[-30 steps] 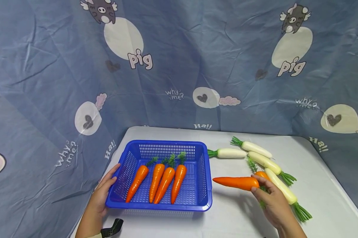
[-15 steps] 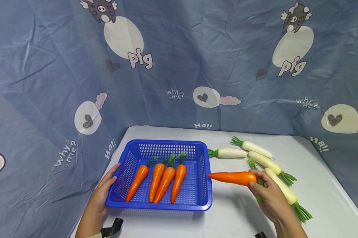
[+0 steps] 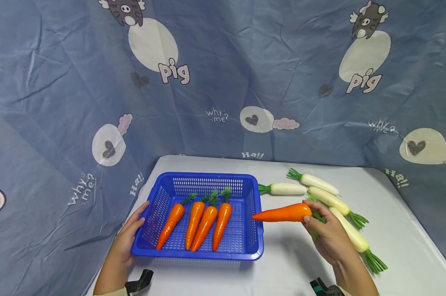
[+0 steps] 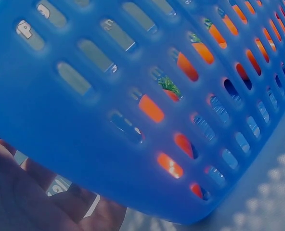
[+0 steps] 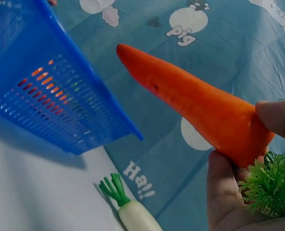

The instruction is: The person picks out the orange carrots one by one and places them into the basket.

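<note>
My right hand (image 3: 328,234) holds an orange carrot (image 3: 284,213) near its leafy end, thumb on one side and fingers on the other. The carrot is off the table, pointing left, its tip over the right rim of a blue basket (image 3: 193,255). In the right wrist view the carrot (image 5: 190,101) and its green leaves (image 5: 270,185) show clearly. Several carrots (image 3: 170,226) lie side by side in the basket. My left hand (image 3: 124,240) rests with fairly straight fingers against the basket's left rim; in the left wrist view its fingertips are partly hidden by the basket (image 4: 60,130).
Several white radishes (image 3: 350,232) with green tops lie on the white table (image 3: 404,230) at the right. One radish (image 3: 287,188) lies close to the basket's back right corner. A blue printed cloth (image 3: 215,74) hangs behind and beside the table.
My right hand has lifted the carrot away from the radishes and carried it left and a little up, bringing its tip to the basket's right rim. The left hand stays at the basket.
</note>
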`<state>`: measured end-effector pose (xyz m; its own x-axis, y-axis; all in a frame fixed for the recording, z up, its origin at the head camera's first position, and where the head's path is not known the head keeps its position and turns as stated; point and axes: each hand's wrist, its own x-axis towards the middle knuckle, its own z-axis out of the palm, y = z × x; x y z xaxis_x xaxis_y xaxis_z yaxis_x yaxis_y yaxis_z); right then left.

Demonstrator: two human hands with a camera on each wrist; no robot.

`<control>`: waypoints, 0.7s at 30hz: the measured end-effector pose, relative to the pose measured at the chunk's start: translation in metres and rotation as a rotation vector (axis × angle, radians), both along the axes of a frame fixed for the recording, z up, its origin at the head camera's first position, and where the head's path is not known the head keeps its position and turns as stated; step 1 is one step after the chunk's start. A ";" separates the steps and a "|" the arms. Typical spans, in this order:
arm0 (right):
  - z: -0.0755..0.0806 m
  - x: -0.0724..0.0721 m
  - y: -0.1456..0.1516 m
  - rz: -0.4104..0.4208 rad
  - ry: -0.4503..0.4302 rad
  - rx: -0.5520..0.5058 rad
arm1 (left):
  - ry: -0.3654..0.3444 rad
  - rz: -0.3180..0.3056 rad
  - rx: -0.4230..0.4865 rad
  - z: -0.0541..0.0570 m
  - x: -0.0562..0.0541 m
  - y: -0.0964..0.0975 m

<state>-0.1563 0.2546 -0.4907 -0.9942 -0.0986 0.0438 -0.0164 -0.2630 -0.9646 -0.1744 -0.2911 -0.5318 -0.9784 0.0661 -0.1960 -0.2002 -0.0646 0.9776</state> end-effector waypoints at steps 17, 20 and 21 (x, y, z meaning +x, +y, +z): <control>0.010 -0.013 -0.026 -0.083 0.026 -0.158 | -0.012 0.016 0.007 0.000 0.000 0.000; 0.011 -0.015 -0.030 -0.076 0.034 -0.173 | -0.011 0.017 0.010 -0.001 0.000 0.000; 0.012 -0.016 -0.031 -0.072 0.038 -0.180 | -0.010 0.017 0.011 -0.001 0.000 0.000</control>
<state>-0.1723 0.2235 -0.4791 -0.9957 -0.0150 0.0919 -0.0767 -0.4281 -0.9005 -0.1749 -0.2910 -0.5324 -0.9774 0.0520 -0.2049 -0.2085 -0.0784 0.9749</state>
